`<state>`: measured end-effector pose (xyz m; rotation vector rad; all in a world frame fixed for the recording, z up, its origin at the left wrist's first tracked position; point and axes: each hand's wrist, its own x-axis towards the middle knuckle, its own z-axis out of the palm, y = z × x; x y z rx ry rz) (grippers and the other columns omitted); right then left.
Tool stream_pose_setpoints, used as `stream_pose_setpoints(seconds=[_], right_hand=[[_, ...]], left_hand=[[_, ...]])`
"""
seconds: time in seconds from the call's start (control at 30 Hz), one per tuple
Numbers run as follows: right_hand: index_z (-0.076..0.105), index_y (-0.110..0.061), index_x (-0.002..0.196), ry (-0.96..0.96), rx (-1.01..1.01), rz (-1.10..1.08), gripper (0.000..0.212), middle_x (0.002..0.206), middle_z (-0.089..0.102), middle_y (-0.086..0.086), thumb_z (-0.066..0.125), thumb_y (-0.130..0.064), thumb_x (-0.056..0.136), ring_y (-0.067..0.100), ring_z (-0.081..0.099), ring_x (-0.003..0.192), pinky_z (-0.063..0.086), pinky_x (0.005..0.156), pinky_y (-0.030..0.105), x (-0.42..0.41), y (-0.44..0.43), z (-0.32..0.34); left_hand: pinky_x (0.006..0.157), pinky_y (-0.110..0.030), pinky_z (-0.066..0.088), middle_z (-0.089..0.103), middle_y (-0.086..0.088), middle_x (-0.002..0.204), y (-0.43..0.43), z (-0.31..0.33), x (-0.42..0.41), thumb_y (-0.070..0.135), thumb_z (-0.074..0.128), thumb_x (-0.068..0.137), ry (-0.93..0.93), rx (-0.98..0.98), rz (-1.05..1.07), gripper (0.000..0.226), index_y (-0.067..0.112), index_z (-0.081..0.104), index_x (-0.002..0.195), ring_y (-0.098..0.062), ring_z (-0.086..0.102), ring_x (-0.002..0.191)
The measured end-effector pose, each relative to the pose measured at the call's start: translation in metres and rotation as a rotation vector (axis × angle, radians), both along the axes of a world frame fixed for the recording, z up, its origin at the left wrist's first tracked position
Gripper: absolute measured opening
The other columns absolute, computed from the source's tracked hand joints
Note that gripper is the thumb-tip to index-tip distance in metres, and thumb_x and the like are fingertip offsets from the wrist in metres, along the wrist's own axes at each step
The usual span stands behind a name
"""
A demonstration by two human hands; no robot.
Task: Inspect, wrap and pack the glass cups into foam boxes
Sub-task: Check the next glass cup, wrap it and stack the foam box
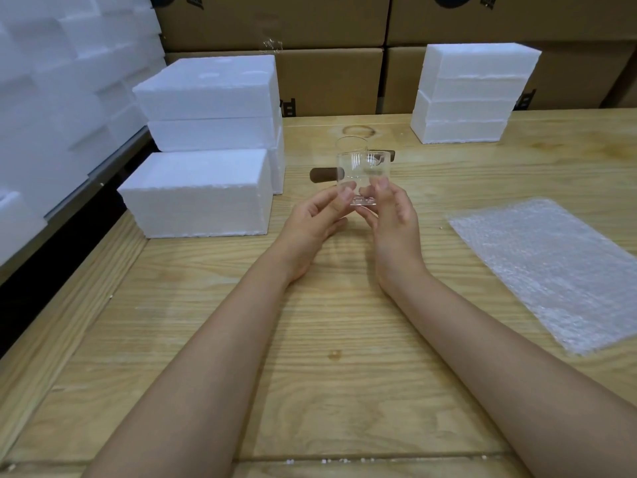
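L hand [315,222], R hand [393,219] pinching glass cup [362,170] near base, upright, over table [327,391]

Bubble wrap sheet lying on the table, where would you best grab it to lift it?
Probably pinch the bubble wrap sheet at its leftmost corner, coming from the left: it lies flat on the table, thin and limp, so only an edge or corner offers a grip.
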<state>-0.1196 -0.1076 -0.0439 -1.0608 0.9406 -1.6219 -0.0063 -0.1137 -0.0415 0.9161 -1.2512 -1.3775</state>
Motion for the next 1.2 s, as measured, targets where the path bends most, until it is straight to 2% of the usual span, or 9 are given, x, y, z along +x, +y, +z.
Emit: stream_pose_setpoints(seconds=[0.2, 0.27, 0.33, 0.47, 0.57, 0.73, 0.93, 1.07, 1.2], right_hand=[[0.06, -0.032, 0.097, 0.169, 0.06, -0.081, 0.016, 0.124, 0.052, 0.004, 0.045, -0.035, 0.099, 0.012, 0.053, 0.115, 0.041, 0.106, 0.04, 0.0003, 0.0012, 0.0026], [0.056, -0.026, 0.109, 0.126, 0.052, -0.087, 0.015, 0.116, 0.052, -0.001, 0.049, -0.034, 0.097, 0.01, 0.054, 0.106, 0.046, 0.1, 0.035, -0.0005, 0.0008, 0.004], [0.045, -0.023, 0.122, 0.1, 0.049, -0.104, 0.036, 0.108, 0.05, -0.006, 0.057, -0.037, 0.092, 0.008, 0.055, 0.099, 0.049, 0.087, 0.023, -0.0025, 0.0001, 0.004], [0.036, -0.024, 0.116, 0.094, 0.019, -0.093, 0.051, 0.11, 0.047, 0.003, 0.069, -0.038, 0.08, 0.013, 0.056, 0.095, 0.046, 0.07, 0.009, -0.0034, -0.0006, -0.0004], [0.036, -0.026, 0.108, 0.09, 0.007, -0.069, 0.049, 0.108, 0.043, 0.005, 0.071, -0.039, 0.076, 0.017, 0.055, 0.093, 0.047, 0.073, 0.013, -0.0017, -0.0014, -0.0011], [0.042, -0.029, 0.099, 0.062, -0.014, -0.084, 0.03, 0.093, 0.048, -0.001, 0.069, -0.028, 0.085, 0.016, 0.055, 0.09, 0.049, 0.084, 0.024, -0.0026, -0.0027, -0.002], [0.052, -0.014, 0.102, -0.152, 0.022, 0.006, 0.016, 0.095, 0.063, 0.003, 0.056, -0.027, 0.094, 0.009, 0.066, 0.075, 0.054, 0.08, 0.028, -0.0024, -0.003, 0.0031], [0.054, -0.013, 0.103, -0.139, 0.037, 0.056, 0.016, 0.079, 0.067, -0.009, 0.05, -0.027, 0.098, 0.01, 0.065, 0.082, 0.053, 0.077, 0.025, -0.0004, -0.0024, 0.0024], [0.055, -0.015, 0.101, -0.042, 0.018, 0.07, 0.018, 0.065, 0.067, -0.019, 0.042, -0.027, 0.101, -0.004, 0.064, 0.068, 0.051, 0.066, 0.014, -0.0019, -0.0018, 0.001]], left_hand=[[0.094, -0.025, 0.051, 0.071, -0.005, 0.105, 0.0013, 0.0015, -0.0014, 0.032, 0.066, 0.072, 0.056, -0.007, 0.085, 0.049, 0.008, 0.061, 0.114, -0.016, 0.067, 0.103], [0.096, -0.028, 0.051, 0.071, -0.007, 0.1, 0.0022, 0.0024, -0.0027, 0.031, 0.067, 0.069, 0.043, -0.025, 0.111, 0.049, 0.006, 0.062, 0.111, -0.016, 0.068, 0.098], [0.098, -0.029, 0.05, 0.071, -0.008, 0.098, 0.0022, 0.0027, -0.0034, 0.031, 0.069, 0.068, 0.024, -0.033, 0.14, 0.044, 0.009, 0.062, 0.105, -0.016, 0.067, 0.096], [0.089, -0.024, 0.052, 0.069, -0.01, 0.098, -0.0014, -0.0007, -0.003, 0.014, 0.069, 0.084, -0.039, -0.032, 0.19, 0.027, 0.003, 0.06, 0.107, -0.012, 0.068, 0.091], [0.074, -0.014, 0.051, 0.068, -0.007, 0.098, -0.0029, -0.0036, -0.0034, 0.007, 0.069, 0.085, -0.105, -0.052, 0.188, 0.027, 0.0, 0.058, 0.109, -0.001, 0.068, 0.082], [0.071, -0.012, 0.05, 0.066, 0.001, 0.096, -0.0025, -0.0038, -0.0028, 0.001, 0.072, 0.08, -0.111, -0.08, 0.206, 0.029, 0.01, 0.055, 0.102, 0.004, 0.067, 0.078], [0.097, -0.03, 0.051, 0.066, -0.002, 0.111, 0.0013, 0.0013, -0.003, 0.027, 0.068, 0.076, -0.009, -0.036, 0.153, 0.048, 0.011, 0.053, 0.119, -0.012, 0.065, 0.104], [0.098, -0.029, 0.049, 0.071, 0.005, 0.102, 0.0048, 0.0039, -0.0015, 0.041, 0.063, 0.074, -0.067, -0.033, 0.063, 0.039, 0.017, 0.067, 0.104, -0.012, 0.064, 0.104], [0.104, -0.036, 0.047, 0.068, -0.01, 0.108, 0.0068, 0.0041, -0.0025, 0.037, 0.066, 0.069, -0.046, -0.026, 0.103, 0.05, 0.008, 0.064, 0.11, -0.017, 0.063, 0.105]])
